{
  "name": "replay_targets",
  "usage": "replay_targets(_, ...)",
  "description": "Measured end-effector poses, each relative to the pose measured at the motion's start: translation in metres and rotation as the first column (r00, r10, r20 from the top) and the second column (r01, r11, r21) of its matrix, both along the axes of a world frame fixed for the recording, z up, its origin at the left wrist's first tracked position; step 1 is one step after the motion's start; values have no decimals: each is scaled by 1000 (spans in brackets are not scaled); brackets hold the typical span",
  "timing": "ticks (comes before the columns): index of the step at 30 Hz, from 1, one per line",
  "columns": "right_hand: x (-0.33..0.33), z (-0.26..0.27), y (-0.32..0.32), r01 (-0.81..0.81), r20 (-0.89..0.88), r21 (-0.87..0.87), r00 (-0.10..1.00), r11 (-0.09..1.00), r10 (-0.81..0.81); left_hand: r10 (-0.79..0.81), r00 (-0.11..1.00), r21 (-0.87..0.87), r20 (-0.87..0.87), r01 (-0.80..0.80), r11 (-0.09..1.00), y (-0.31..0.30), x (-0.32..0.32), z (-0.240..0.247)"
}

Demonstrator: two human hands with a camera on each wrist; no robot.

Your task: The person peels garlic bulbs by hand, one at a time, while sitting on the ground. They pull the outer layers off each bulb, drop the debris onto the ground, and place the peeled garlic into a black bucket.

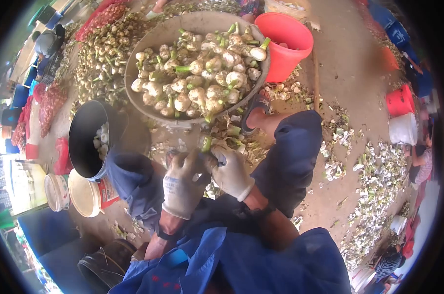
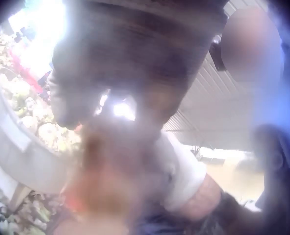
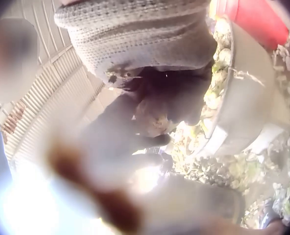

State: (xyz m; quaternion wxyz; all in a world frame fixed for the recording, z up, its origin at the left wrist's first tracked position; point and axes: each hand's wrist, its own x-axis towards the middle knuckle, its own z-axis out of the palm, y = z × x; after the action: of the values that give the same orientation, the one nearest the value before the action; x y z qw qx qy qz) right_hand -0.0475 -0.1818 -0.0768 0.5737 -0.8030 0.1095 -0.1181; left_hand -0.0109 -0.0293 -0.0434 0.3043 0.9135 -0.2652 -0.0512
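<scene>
Both my hands wear white knit gloves and meet over my lap in the head view. My left hand (image 1: 182, 183) and my right hand (image 1: 230, 171) grip one garlic bulb between them; its green stalk (image 1: 206, 143) sticks up above the fingers. The bulb itself is mostly hidden by the gloves. Just beyond my hands stands a big round basin (image 1: 148, 36) heaped with white garlic bulbs (image 1: 197, 73) with green stems. Both wrist views are blurred; the right wrist view shows the glove cuff (image 3: 135, 34) and the basin wall (image 3: 243, 98).
A black bucket (image 1: 84, 139) with a few bulbs stands at my left knee, with white tubs (image 1: 84, 196) beside it. A red bucket (image 1: 285, 44) sits behind the basin. Garlic trimmings (image 1: 379, 186) litter the dirt floor on the right. More garlic is piled at far left (image 1: 99, 59).
</scene>
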Motion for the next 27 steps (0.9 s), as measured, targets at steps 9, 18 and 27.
replay_targets(9,-9,-8,-26,-211,26,98,978,973,209,-66,998,-115,14,67,991,2,4,0)
replay_targets(18,-20,5,-27,-224,-12,-49,975,973,223,-164,624,-476,-764,-372,797,11,3,27)
replay_targets(27,-29,1,-14,-39,75,682,997,730,-17,-762,20,-484,-648,-782,392,19,0,-8)
